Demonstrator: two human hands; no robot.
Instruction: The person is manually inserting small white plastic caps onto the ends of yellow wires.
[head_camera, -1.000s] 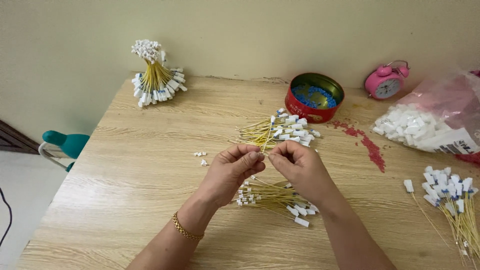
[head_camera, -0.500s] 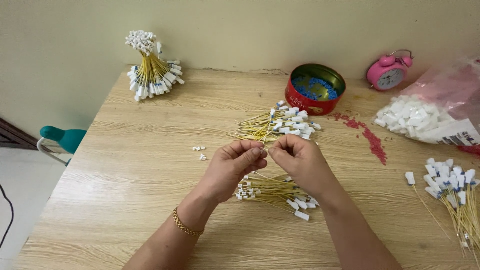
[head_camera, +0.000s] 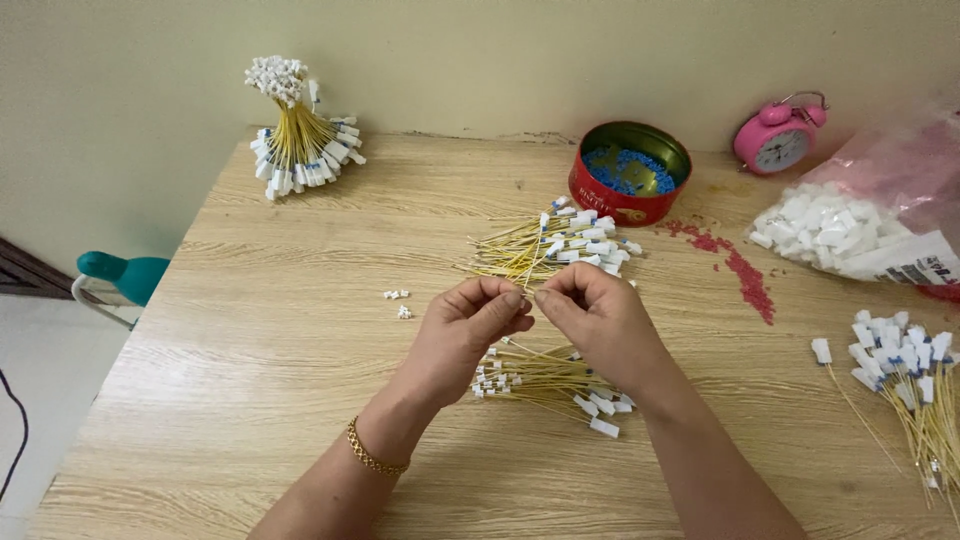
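left hand (head_camera: 465, 325) and right hand (head_camera: 590, 315) pinch one wire (head_camera: 527, 293) mid-table, fingertips touching, above wire pile (head_camera: 545, 380).

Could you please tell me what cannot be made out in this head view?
- What the left hand and right hand pinch between them: too small, hidden by fingertips.
- Pile of yellow wires under the hands: partly covered by both hands.
- Plastic bag and right wire pile: cut off by the right edge.
- Blue pieces in the red tin: too small to identify.

Both hands' fingers (head_camera: 505, 298) pinched together
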